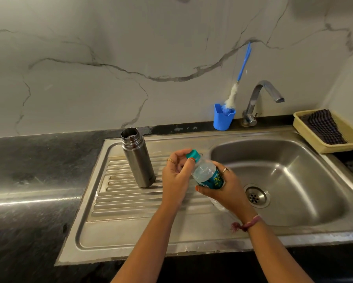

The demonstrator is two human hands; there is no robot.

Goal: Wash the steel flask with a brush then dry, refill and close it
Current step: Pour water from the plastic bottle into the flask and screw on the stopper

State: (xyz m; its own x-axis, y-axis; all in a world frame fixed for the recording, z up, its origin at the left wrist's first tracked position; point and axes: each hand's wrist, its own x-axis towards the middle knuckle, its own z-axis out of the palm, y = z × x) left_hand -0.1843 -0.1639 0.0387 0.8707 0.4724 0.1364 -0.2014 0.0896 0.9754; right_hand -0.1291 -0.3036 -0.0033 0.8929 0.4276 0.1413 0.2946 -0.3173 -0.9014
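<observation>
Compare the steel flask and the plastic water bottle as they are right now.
The steel flask stands free on the drainboard; the plastic bottle is held tilted, right hand round it. The flask's mouth is open; the bottle wears its teal cap, pinched by the left hand. Flask opaque, bottle clear.

Brushed steel flask [137, 158]; clear plastic bottle [207, 173]

Steel flask [137, 158] stands alone on ribbed drainboard [118, 193] — basin [294, 170] open.
</observation>
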